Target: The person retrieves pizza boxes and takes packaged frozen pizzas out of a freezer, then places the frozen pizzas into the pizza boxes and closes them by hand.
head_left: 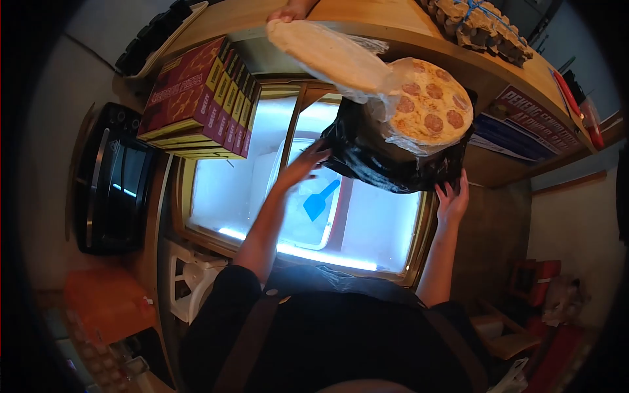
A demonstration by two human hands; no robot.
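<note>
Both my hands hold a black plastic bag (386,167) above the lit freezer. My left hand (306,164) has its fingers at the bag's left edge. On the opposite edge, my right hand (453,198) grips with bent fingers. A pepperoni pizza (429,105) in clear wrap lies at the bag's mouth, partly over it. A second plastic-wrapped round, pale side showing (331,56), tilts against the pizza's left side. Another person's hand (291,12) holds its far end.
Beneath the bag is an open chest freezer (386,223) with a blue scoop (320,202) inside. Stacked pizza boxes (196,105) stand at its left, beside a black oven (114,180). Egg trays (481,26) sit on the wooden counter (393,19) beyond.
</note>
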